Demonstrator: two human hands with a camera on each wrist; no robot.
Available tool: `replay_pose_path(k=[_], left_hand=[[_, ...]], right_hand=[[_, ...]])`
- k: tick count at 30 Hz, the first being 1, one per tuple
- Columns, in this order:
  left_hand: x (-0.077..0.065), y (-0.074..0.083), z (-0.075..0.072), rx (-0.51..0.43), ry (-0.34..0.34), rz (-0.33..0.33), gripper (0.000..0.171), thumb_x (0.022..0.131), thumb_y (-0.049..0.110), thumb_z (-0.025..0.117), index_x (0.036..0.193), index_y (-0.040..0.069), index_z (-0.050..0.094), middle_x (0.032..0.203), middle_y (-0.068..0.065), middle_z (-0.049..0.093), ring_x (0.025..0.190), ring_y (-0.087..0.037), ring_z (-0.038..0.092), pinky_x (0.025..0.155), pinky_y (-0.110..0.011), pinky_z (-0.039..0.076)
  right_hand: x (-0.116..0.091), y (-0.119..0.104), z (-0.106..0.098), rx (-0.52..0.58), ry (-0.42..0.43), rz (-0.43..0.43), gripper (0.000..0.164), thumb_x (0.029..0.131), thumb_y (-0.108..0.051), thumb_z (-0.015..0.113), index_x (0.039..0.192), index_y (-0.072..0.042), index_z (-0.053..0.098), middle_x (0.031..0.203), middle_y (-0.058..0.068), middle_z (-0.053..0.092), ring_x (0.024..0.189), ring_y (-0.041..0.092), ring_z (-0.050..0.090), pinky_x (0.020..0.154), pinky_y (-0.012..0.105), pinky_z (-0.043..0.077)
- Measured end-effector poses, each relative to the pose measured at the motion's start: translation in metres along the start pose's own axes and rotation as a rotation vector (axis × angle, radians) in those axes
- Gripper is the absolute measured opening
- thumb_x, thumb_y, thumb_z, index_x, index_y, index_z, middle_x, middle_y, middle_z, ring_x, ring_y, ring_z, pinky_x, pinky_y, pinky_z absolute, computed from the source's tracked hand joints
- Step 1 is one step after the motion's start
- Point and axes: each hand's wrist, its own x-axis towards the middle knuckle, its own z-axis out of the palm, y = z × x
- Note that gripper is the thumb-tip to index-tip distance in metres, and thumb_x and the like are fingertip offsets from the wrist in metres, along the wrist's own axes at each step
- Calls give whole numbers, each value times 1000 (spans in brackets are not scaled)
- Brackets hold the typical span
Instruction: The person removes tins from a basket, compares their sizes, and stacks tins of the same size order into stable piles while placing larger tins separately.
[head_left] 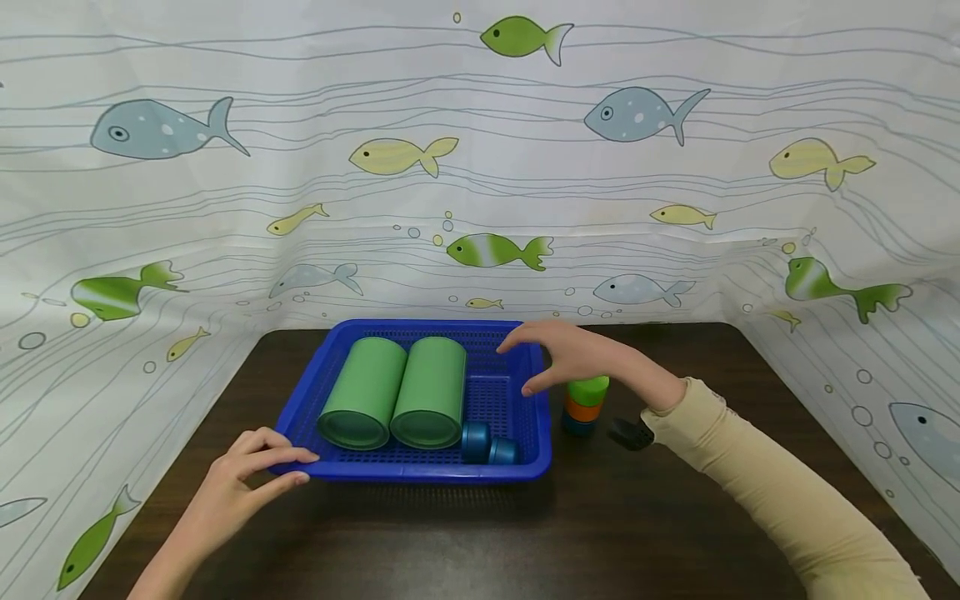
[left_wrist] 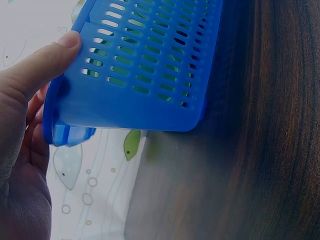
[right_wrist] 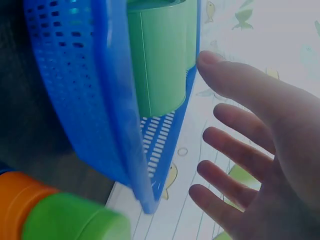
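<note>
A blue perforated plastic basket (head_left: 420, 473) stands on the dark table. Inside it two green cylindrical cans (head_left: 363, 385) lie side by side on the left and middle. Two small metallic-blue cylindrical pieces (head_left: 476, 440) sit in its front right corner. My left hand (head_left: 243, 475) grips the rim at the front left corner; the left wrist view shows the thumb (left_wrist: 67, 42) outside and the other fingers under the rim. Over the basket's right side hovers my right hand (head_left: 573, 354), fingers spread and apart from it, holding nothing.
Right of the basket, a small stack of green, orange and dark blue round pieces (head_left: 585, 404) stands on the wooden table (head_left: 480, 542). A fish-patterned white sheet (head_left: 480, 192) encloses the table at the back and both sides.
</note>
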Motion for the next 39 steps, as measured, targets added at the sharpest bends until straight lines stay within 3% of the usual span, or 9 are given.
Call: replay_pose_path(k=[6, 16, 23, 32, 39], left_hand=[[0, -1, 1, -1, -6, 3, 44, 66, -5, 85, 100, 22, 78, 91, 18, 56, 92, 4, 43, 75, -17, 36], [3, -2, 1, -3, 18, 42, 45, 64, -6, 86, 99, 20, 78, 91, 17, 57, 94, 3, 44, 75, -16, 36], [4, -2, 1, -4, 10, 19, 43, 65, -5, 85, 99, 21, 78, 91, 18, 57, 94, 3, 43, 77, -15, 35], [3, -2, 2, -8, -6, 8, 44, 66, -5, 85, 100, 23, 78, 91, 18, 57, 93, 4, 43, 75, -18, 37], [-1, -2, 2, -3, 3, -6, 45, 66, -6, 85, 99, 23, 78, 91, 18, 56, 92, 4, 43, 75, -16, 36]], right_hand=[[19, -10, 2, -47, -125, -26, 54, 84, -31, 80, 132, -19, 61, 140, 0, 58, 133, 24, 51, 110, 45, 40], [48, -17, 11, -33, -319, -34, 46, 84, -26, 80, 128, -26, 65, 139, -6, 59, 137, 18, 47, 111, 40, 42], [57, -21, 17, -2, -436, -31, 43, 85, -23, 79, 126, -27, 67, 140, -5, 59, 139, 20, 46, 113, 44, 39], [67, -25, 27, -26, -603, -28, 45, 85, -20, 79, 126, -33, 67, 132, -16, 64, 133, 12, 51, 111, 36, 42], [76, -27, 32, -44, -674, 4, 47, 85, -19, 79, 127, -35, 67, 131, -15, 64, 126, 19, 55, 102, 31, 46]])
